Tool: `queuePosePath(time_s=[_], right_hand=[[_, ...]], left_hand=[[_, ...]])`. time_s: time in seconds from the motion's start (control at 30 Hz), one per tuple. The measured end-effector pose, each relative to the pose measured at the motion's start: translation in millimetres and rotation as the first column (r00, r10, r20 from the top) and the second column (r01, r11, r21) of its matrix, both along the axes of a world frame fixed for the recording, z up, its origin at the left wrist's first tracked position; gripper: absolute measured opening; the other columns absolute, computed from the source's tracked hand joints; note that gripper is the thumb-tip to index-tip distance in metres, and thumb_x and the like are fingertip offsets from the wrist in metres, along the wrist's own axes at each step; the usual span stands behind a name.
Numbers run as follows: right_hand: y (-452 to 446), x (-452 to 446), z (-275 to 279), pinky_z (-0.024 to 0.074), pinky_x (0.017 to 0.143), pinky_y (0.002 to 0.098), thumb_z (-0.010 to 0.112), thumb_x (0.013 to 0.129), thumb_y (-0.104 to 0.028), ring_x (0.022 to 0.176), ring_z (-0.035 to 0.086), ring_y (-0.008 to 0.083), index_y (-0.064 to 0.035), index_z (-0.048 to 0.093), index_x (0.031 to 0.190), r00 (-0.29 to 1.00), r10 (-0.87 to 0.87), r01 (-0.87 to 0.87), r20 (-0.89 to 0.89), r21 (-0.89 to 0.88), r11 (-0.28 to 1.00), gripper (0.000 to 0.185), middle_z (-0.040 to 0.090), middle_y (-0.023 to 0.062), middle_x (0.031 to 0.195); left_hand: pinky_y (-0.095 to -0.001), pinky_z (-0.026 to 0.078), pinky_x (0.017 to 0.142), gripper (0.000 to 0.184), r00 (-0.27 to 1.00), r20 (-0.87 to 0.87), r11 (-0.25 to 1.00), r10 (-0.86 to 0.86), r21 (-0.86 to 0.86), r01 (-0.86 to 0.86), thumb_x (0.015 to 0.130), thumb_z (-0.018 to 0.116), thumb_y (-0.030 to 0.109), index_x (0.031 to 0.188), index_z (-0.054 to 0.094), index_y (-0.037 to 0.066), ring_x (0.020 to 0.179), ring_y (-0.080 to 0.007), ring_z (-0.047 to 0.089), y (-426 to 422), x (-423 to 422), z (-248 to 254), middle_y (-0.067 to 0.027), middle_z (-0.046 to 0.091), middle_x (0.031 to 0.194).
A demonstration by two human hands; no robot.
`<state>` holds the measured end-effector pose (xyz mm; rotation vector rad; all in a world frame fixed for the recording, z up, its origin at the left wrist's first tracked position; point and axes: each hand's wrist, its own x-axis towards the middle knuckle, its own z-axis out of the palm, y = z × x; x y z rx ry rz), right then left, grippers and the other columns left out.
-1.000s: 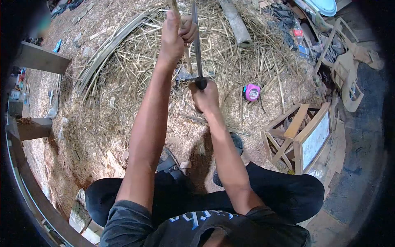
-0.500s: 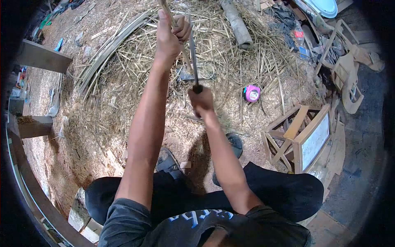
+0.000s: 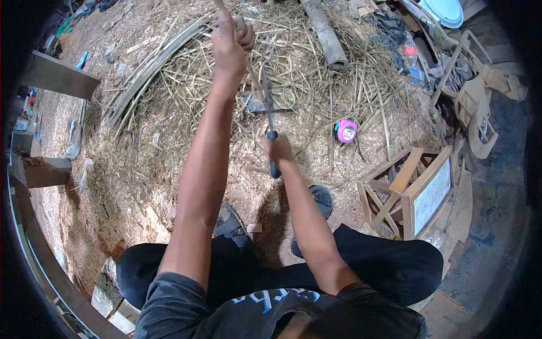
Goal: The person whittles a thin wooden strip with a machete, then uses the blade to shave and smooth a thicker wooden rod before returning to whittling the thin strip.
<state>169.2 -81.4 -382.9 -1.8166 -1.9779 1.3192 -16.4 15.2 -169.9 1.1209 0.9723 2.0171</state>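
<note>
My left hand [image 3: 230, 48] is closed around a slender bamboo strip [image 3: 254, 78] near the top of the view. The strip slants down and to the right from my fist, its lower end by a dark flat piece [image 3: 257, 104] on the ground. In my right hand [image 3: 278, 149] is a knife [image 3: 269, 110] with a dark handle, its narrow blade pointing away from me. Motion blurs the blade, which lies just right of the strip; whether they touch I cannot tell.
Bamboo shavings [image 3: 186, 85] cover the ground. A pink tape measure [image 3: 346, 131] lies right of the knife, near a wooden frame [image 3: 405, 189]. Farther off are a bamboo pole [image 3: 326, 37] and a bundle of long strips [image 3: 148, 70]. A board [image 3: 65, 76] juts in at left.
My right hand has drawn the knife back toward me, and more of its handle shows. The left hand has shifted slightly left, still holding the bamboo strip.
</note>
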Motion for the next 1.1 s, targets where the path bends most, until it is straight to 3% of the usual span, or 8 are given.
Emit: queuePosePath(time_s=[0.33, 0.47, 0.53, 0.6, 0.73, 0.83, 1.0, 1.1], right_hand=[[13.1, -29.3, 129.6, 0.036, 0.042, 0.0329, 0.054, 0.1, -0.037, 0.044, 0.048, 0.0124, -0.0038, 0.059, 0.085, 0.814, -0.147, 0.236, -0.562, 0.088, 0.968, 0.037, 0.054, 0.0009, 0.056], [3.2, -31.9, 88.0, 0.0484, 0.056, 0.0371, 0.055, 0.095, -0.05, 0.061, 0.063, 0.0228, -0.0026, 0.061, 0.083, 0.985, -0.086, 0.108, -0.147, 0.152, 0.983, 0.05, 0.066, 0.0126, 0.071], [-1.2, -16.2, 58.9, 0.051, 0.078, 0.0471, 0.047, 0.09, -0.065, 0.082, 0.067, 0.0402, 0.0025, 0.064, 0.087, 0.946, -0.252, 0.15, -0.202, -0.419, 0.896, 0.07, 0.066, 0.0255, 0.077], [5.8, -1.5, 37.8, 0.0511, 0.074, 0.047, 0.043, 0.091, -0.065, 0.077, 0.067, 0.0399, 0.0043, 0.065, 0.082, 0.997, -0.068, 0.065, -0.038, -0.066, 0.996, 0.074, 0.066, 0.0252, 0.075], [7.8, -18.8, 119.6, 0.0478, 0.052, 0.04, 0.042, 0.1, -0.048, 0.056, 0.062, 0.0234, -0.0003, 0.064, 0.086, 0.857, -0.258, 0.164, -0.446, -0.238, 0.957, 0.055, 0.06, 0.0117, 0.06], [5.4, -40.5, 118.3, 0.0411, 0.043, 0.0323, 0.046, 0.102, -0.04, 0.047, 0.055, 0.0155, -0.0001, 0.06, 0.09, 0.704, -0.124, 0.224, -0.7, 0.053, 0.973, 0.044, 0.058, 0.006, 0.061], [-1.0, -24.7, 41.9, 0.0393, 0.038, 0.0306, 0.046, 0.093, -0.065, 0.038, 0.047, 0.0151, -0.0078, 0.052, 0.073, 0.764, -0.464, 0.209, -0.447, -0.509, 0.835, 0.061, 0.05, 0.0013, 0.05], [19.4, -10.9, 4.2, 0.052, 0.061, 0.0451, 0.038, 0.095, -0.063, 0.057, 0.065, 0.0348, 0.0, 0.064, 0.071, 0.947, -0.198, 0.172, -0.253, -0.121, 0.978, 0.073, 0.064, 0.0185, 0.063]], left_hand=[[-0.0245, 0.022, 0.045, 0.052, 0.999, -0.051, 1.0, 0.009, -0.003, -0.009, 0.103, 0.039, 0.049, 0.067, 0.035, 0.012, 0.049, -0.0081, 0.029, -1.1, 5.8, -2.5, 0.0025, 0.032, 0.057], [-0.0245, 0.022, 0.045, 0.052, 0.998, -0.043, 0.998, 0.054, 0.014, -0.054, 0.103, 0.04, 0.048, 0.066, 0.035, 0.013, 0.048, -0.0077, 0.028, -0.5, 9.2, 1.3, 0.0032, 0.032, 0.056], [-0.0246, 0.023, 0.045, 0.052, 0.996, -0.047, 0.996, 0.082, -0.017, -0.083, 0.103, 0.039, 0.049, 0.066, 0.034, 0.013, 0.048, -0.0079, 0.028, -0.8, 8.1, -2.5, 0.0032, 0.032, 0.056], [-0.0248, 0.023, 0.044, 0.052, 0.994, -0.05, 0.995, 0.095, 0.008, -0.095, 0.103, 0.039, 0.05, 0.066, 0.033, 0.014, 0.049, -0.008, 0.028, 4.2, 8.2, 1.4, 0.0032, 0.032, 0.056], [-0.0248, 0.022, 0.046, 0.052, 0.994, -0.074, 0.997, 0.083, 0.006, -0.082, 0.103, 0.04, 0.05, 0.066, 0.033, 0.013, 0.049, -0.0081, 0.029, 2.6, 12.6, -5.2, 0.0031, 0.032, 0.057], [-0.0247, 0.022, 0.046, 0.052, 0.989, -0.087, 0.992, 0.12, -0.023, -0.122, 0.103, 0.04, 0.05, 0.067, 0.034, 0.013, 0.05, -0.0076, 0.029, 3.1, 18.1, -1.0, 0.0035, 0.033, 0.058], [-0.0246, 0.022, 0.046, 0.052, 0.988, -0.05, 0.988, 0.144, -0.041, -0.146, 0.102, 0.039, 0.052, 0.068, 0.035, 0.014, 0.051, -0.0074, 0.029, -1.6, 12.0, -0.4, 0.004, 0.033, 0.058], [-0.0249, 0.022, 0.047, 0.055, 0.993, -0.057, 0.988, 0.103, -0.108, -0.108, 0.101, 0.035, 0.059, 0.07, 0.035, 0.014, 0.052, -0.0076, 0.026, -5.0, 11.7, 4.9, 0.0041, 0.03, 0.06]])
